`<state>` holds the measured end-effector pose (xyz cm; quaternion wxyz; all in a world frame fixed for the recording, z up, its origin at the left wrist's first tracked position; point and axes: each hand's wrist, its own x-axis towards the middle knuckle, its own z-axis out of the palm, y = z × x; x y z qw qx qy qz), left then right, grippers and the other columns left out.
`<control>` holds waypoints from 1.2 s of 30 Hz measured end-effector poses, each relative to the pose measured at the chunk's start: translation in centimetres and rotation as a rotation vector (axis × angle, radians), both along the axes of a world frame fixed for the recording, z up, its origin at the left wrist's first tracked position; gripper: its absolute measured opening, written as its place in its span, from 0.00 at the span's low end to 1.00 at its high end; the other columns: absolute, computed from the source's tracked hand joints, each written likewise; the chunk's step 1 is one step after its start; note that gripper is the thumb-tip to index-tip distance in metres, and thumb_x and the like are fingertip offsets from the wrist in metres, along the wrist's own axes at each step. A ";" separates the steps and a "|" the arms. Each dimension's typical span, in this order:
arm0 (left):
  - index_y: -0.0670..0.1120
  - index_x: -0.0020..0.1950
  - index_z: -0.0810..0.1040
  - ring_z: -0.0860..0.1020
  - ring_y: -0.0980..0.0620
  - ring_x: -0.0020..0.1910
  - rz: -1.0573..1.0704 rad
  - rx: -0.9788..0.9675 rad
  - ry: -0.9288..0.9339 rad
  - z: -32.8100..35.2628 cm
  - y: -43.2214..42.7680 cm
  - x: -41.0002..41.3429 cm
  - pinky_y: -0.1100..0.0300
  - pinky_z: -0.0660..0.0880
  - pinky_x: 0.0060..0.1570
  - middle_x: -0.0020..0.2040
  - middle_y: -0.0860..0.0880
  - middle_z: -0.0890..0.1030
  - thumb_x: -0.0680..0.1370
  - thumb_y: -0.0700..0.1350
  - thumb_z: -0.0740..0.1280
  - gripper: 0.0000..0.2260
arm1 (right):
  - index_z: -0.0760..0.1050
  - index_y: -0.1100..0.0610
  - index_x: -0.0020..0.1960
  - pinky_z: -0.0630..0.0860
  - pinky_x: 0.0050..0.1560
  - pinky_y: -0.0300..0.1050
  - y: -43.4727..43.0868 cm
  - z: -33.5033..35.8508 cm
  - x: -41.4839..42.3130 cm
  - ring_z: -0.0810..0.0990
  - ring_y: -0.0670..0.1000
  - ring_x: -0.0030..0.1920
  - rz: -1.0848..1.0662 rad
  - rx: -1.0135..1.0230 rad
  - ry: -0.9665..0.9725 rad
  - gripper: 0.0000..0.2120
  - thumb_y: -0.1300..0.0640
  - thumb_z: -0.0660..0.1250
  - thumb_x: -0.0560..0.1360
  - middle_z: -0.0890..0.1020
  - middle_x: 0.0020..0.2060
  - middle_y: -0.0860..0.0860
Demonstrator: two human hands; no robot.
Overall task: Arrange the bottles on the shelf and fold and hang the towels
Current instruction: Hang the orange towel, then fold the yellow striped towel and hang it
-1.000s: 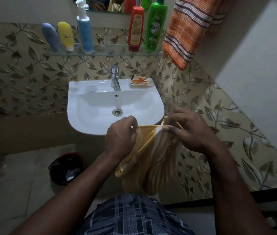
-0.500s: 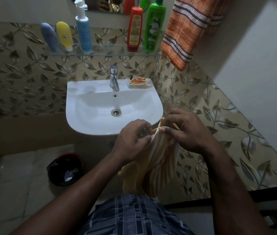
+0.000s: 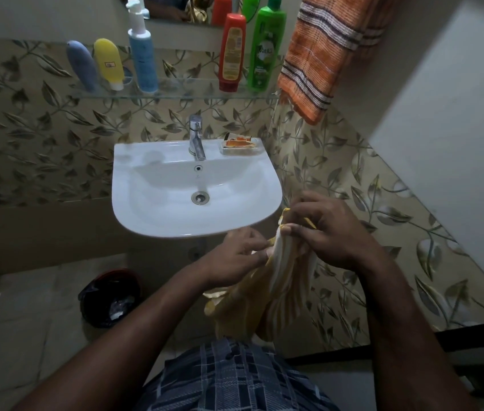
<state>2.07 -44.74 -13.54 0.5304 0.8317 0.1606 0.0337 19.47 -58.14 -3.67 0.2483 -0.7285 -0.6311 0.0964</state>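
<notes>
At the front right corner of the white ceramic wash basin (image 3: 152, 212): the yellow-and-white striped cloth towel (image 3: 276, 289) hangs bunched in mid-air just below the rim. It is neither folded flat nor hung.
Left hand (image 3: 235, 258): fingers curled, pinching the towel's gathered top edge on its left side.
Right hand (image 3: 334, 232): thumb and fingers pinching the same edge, close beside the left hand.
Clear glass shelf (image 3: 175, 92): carries a grey-blue tube (image 3: 82, 65), yellow tube (image 3: 109, 62), blue pump bottle (image 3: 143, 59), red squeeze bottle (image 3: 232, 53) and green shampoo bottle (image 3: 266, 50) in a row; judged arranged.
Orange towel with dark and white stripes (image 3: 321, 51): hangs just right of the green bottle; its rail is out of view.
Risk, grip: both holds are fingertip pinches on bunched layers, so one layer may slip and undo the fold.
Risk, drop: a released towel would land on the floor tiles, near the black round bin (image 3: 110, 298).
Risk, hanging: raising the towel past the shelf end could let a loose corner knock the green bottle.
</notes>
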 end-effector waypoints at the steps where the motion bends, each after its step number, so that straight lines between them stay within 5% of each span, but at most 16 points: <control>1: 0.63 0.51 0.83 0.70 0.56 0.61 -0.016 -0.008 -0.021 0.0 0.0 -0.2 0.51 0.71 0.61 0.57 0.56 0.75 0.78 0.66 0.62 0.14 | 0.85 0.52 0.46 0.72 0.45 0.35 -0.1 -0.1 0.2 0.79 0.43 0.46 -0.015 -0.007 0.006 0.01 0.55 0.76 0.76 0.80 0.45 0.44; 8: 0.55 0.41 0.81 0.76 0.54 0.56 0.328 0.146 -0.291 1.2 0.1 -1.0 0.56 0.76 0.50 0.52 0.57 0.79 0.76 0.55 0.71 0.06 | 0.86 0.51 0.47 0.70 0.44 0.33 -0.3 -0.3 1.4 0.79 0.43 0.46 -0.120 0.022 0.015 0.03 0.53 0.77 0.75 0.82 0.45 0.45; 12: 0.52 0.38 0.79 0.81 0.56 0.42 0.326 0.305 -0.497 2.0 0.2 -1.3 0.60 0.77 0.37 0.47 0.55 0.83 0.73 0.47 0.72 0.05 | 0.86 0.52 0.46 0.70 0.44 0.36 -0.2 -0.7 1.3 0.79 0.43 0.44 -0.125 0.040 0.043 0.01 0.55 0.77 0.75 0.81 0.43 0.44; 18: 0.50 0.35 0.71 0.71 0.60 0.32 0.115 -0.250 -0.274 1.7 0.4 -1.4 0.65 0.70 0.36 0.31 0.60 0.73 0.72 0.42 0.69 0.09 | 0.85 0.52 0.45 0.73 0.45 0.38 0.4 -0.3 0.7 0.79 0.43 0.45 -0.103 0.055 0.063 0.02 0.56 0.77 0.75 0.81 0.43 0.44; 23: 0.53 0.52 0.75 0.78 0.60 0.46 0.092 -0.444 -0.085 0.7 1.1 -1.6 0.58 0.74 0.46 0.44 0.64 0.80 0.70 0.61 0.72 0.17 | 0.86 0.54 0.47 0.73 0.45 0.34 0.6 0.2 0.7 0.80 0.43 0.46 -0.101 0.075 0.066 0.02 0.57 0.77 0.75 0.82 0.44 0.45; 26: 0.61 0.72 0.73 0.77 0.51 0.67 -0.106 -0.099 0.191 0.3 1.8 -1.8 0.49 0.74 0.66 0.67 0.55 0.80 0.73 0.69 0.69 0.29 | 0.86 0.54 0.46 0.73 0.46 0.37 0.7 -0.1 0.7 0.80 0.43 0.46 -0.106 0.058 0.046 0.02 0.56 0.77 0.75 0.81 0.44 0.44; 30: 0.55 0.65 0.79 0.69 0.44 0.68 -0.171 0.693 0.599 0.5 2.1 -1.5 0.42 0.64 0.66 0.58 0.48 0.81 0.76 0.72 0.65 0.27 | 0.86 0.53 0.47 0.71 0.45 0.33 0.7 -0.9 0.6 0.78 0.42 0.46 -0.131 0.025 0.026 0.03 0.54 0.77 0.75 0.80 0.43 0.43; 34: 0.53 0.61 0.82 0.65 0.43 0.69 -0.131 0.793 0.847 -0.4 2.9 -2.6 0.41 0.62 0.63 0.63 0.51 0.80 0.74 0.70 0.69 0.25 | 0.86 0.53 0.46 0.66 0.44 0.26 0.6 -1.3 0.5 0.77 0.39 0.46 -0.152 0.023 0.011 0.03 0.54 0.77 0.75 0.79 0.43 0.42; 36: 0.52 0.62 0.82 0.67 0.42 0.68 -0.056 0.810 0.827 -0.6 2.8 -2.8 0.41 0.63 0.62 0.63 0.51 0.80 0.75 0.64 0.70 0.21 | 0.86 0.53 0.46 0.67 0.44 0.28 0.6 -1.4 0.6 0.77 0.39 0.46 -0.161 0.029 0.013 0.03 0.54 0.77 0.76 0.79 0.43 0.42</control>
